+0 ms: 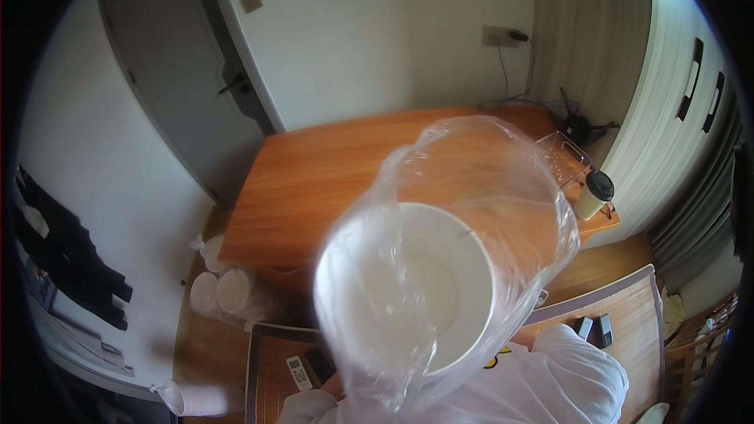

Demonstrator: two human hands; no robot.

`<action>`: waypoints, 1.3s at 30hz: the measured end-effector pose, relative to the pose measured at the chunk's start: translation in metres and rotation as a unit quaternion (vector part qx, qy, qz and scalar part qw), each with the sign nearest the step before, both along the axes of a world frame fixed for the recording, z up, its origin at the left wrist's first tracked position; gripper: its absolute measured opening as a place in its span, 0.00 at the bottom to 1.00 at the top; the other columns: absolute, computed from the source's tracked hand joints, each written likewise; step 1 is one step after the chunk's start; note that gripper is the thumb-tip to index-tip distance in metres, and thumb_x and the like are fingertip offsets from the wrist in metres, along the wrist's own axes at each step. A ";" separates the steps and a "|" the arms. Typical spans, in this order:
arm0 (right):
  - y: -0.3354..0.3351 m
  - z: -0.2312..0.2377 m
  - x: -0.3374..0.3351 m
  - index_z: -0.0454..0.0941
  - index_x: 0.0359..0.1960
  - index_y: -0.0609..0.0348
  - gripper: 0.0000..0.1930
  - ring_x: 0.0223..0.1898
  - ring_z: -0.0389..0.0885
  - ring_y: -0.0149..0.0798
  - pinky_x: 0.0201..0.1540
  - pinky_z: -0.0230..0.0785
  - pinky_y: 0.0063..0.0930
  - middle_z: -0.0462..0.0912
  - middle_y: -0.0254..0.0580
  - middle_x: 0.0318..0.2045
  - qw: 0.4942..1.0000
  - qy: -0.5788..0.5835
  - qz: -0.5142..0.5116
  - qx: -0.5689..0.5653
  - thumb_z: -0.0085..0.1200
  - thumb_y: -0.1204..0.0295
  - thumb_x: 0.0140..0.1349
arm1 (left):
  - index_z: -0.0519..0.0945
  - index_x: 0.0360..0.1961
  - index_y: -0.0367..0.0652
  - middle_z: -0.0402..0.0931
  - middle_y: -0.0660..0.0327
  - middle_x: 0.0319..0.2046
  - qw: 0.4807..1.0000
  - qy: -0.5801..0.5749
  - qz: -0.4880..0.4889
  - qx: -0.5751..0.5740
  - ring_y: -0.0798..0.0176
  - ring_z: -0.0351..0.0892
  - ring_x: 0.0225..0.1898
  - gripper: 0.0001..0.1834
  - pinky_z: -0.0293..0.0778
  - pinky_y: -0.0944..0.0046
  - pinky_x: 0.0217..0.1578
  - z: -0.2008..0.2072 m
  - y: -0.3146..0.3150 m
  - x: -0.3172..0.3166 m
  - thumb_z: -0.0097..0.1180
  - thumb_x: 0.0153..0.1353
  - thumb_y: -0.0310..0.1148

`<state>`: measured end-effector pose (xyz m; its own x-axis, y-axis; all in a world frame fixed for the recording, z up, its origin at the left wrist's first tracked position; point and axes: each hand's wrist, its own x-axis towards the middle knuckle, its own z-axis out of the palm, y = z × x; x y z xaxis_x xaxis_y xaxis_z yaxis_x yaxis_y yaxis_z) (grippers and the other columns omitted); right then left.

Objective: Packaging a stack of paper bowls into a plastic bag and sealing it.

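Observation:
Close in front of me stands a large round white container [452,298], like a paper bowl or bucket, mouth facing up. A loose clear plastic bag [503,161] wraps it and billows open beyond its rim. My white right sleeve [581,369] comes in at the lower right, with a bit of skin beside the bag. The left sleeve [310,408] shows low at the container's left. Both hands are hidden behind the container and bag, so their fingers and grip do not show.
Behind the bag stands a wooden table [306,180]. On its right are a lidded cup [594,196], a clear tray [564,155] and a black router [576,127]. Bagged white container stacks [234,290] sit on the floor at left; another bagged stack [192,398] lies nearer. A white remote [298,373] lies low.

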<state>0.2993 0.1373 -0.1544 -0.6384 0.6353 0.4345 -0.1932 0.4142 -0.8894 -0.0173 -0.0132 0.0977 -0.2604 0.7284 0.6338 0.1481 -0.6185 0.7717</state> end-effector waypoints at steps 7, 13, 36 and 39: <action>-0.015 0.087 -0.051 0.68 0.61 0.63 0.24 0.61 0.71 0.48 0.63 0.63 0.38 0.72 0.52 0.61 0.995 -0.045 -0.001 0.093 0.53 0.76 0.61 | 0.72 0.56 0.41 0.66 0.50 0.64 0.997 0.074 0.023 0.002 0.51 0.63 0.66 0.22 0.59 0.53 0.65 0.054 -0.015 0.005 0.47 0.69 0.44; 0.015 0.187 -0.041 0.68 0.61 0.63 0.30 0.64 0.67 0.50 0.65 0.56 0.44 0.71 0.53 0.60 0.990 0.094 0.091 0.061 0.53 0.55 0.64 | 0.74 0.54 0.41 0.66 0.49 0.64 0.988 0.140 0.058 0.016 0.50 0.62 0.66 0.21 0.58 0.53 0.65 0.082 -0.043 0.011 0.48 0.68 0.44; 0.026 0.433 -0.134 0.73 0.56 0.65 0.20 0.56 0.75 0.38 0.59 0.67 0.35 0.76 0.44 0.56 0.910 0.156 0.378 -0.071 0.52 0.66 0.65 | 0.72 0.57 0.36 0.68 0.48 0.59 0.995 -0.002 -0.022 0.094 0.55 0.71 0.58 0.22 0.67 0.57 0.58 0.148 0.000 0.028 0.56 0.63 0.33; 0.019 0.466 -0.138 0.75 0.53 0.64 0.19 0.54 0.76 0.37 0.56 0.68 0.35 0.78 0.45 0.52 0.908 0.141 0.365 -0.150 0.52 0.62 0.68 | 0.71 0.58 0.36 0.68 0.48 0.58 0.976 0.106 0.093 0.163 0.56 0.72 0.57 0.22 0.68 0.58 0.58 0.153 0.012 0.019 0.56 0.64 0.32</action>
<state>0.1611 0.1564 0.3118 -0.8272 0.2051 0.5232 -0.5565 -0.1687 -0.8136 0.0019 -0.0011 0.2512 -0.2066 0.4317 0.8780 0.4173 -0.7728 0.4781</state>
